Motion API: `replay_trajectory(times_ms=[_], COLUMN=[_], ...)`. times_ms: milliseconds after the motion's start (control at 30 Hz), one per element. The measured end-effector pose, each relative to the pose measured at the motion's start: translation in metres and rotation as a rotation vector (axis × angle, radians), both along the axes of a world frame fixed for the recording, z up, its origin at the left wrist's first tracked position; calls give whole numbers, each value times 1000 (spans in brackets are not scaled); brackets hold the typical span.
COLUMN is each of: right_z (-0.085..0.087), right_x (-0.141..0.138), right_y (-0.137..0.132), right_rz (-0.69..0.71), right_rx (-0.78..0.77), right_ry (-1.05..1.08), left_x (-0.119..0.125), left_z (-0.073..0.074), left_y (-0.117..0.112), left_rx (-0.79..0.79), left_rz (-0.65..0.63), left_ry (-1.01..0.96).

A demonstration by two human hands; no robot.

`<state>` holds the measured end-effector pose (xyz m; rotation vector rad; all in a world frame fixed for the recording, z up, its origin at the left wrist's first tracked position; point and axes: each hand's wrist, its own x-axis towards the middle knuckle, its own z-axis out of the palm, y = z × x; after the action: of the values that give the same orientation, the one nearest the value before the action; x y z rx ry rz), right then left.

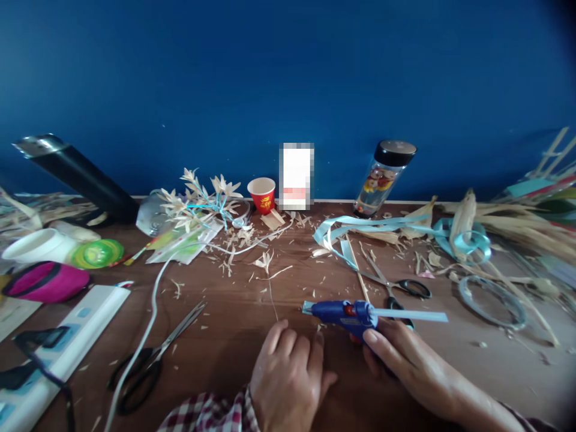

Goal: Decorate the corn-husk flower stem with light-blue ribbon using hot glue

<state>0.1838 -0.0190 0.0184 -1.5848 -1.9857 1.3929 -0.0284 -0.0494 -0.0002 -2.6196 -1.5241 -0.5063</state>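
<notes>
In my right hand point(400, 354) is a blue hot glue gun point(344, 315), its nozzle pointing left and a pale glue stick point(416, 315) sticking out of its back. My left hand point(290, 375) is palm down on the table just left of it, fingers curled and closed, fingertips hidden. A thin stem point(272, 297) runs down to those fingers from a small dried husk flower point(264, 261) lying flat. Whether the fingers grip the stem is not visible. Black-handled scissors point(157, 354) lie open to the left; another pair point(389, 285) lies behind the glue gun.
A white cord point(155, 294) crosses the left side near a power strip point(67, 342). Farther back stand husk flowers point(202, 201), a red paper cup point(262, 195) and a glass bottle point(382, 180). Blue ribbon point(333, 231) and a clear ring point(492, 300) lie right, among husk scraps.
</notes>
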Motion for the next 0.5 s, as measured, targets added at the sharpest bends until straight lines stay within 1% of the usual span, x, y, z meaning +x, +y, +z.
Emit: replay_trajectory(times_ms=[67, 133, 200, 233, 367, 433, 500], right_z=[2, 4, 5, 6, 9, 9, 10], right_x=[-1, -2, -2, -3, -4, -4, -5], right_y=[1, 2, 3, 3, 4, 4, 3], right_rz=[1, -2, 3, 8, 25, 30, 27], right_rx=[-10, 0, 17, 23, 19, 19, 23], right_ry=[1, 4, 8, 10, 11, 17, 23], left_x=[9, 16, 20, 22, 29, 33, 38], left_z=[-5, -10, -15, -17, -25, -30, -36], left_y=[-6, -8, -9, -10, -11, -11, -12], left_rx=[15, 36, 59, 52, 10, 45, 120], left_rz=[-22, -86, -179, -188, -144, -125, -100], left_ry=[25, 39, 54, 57, 46, 5, -59])
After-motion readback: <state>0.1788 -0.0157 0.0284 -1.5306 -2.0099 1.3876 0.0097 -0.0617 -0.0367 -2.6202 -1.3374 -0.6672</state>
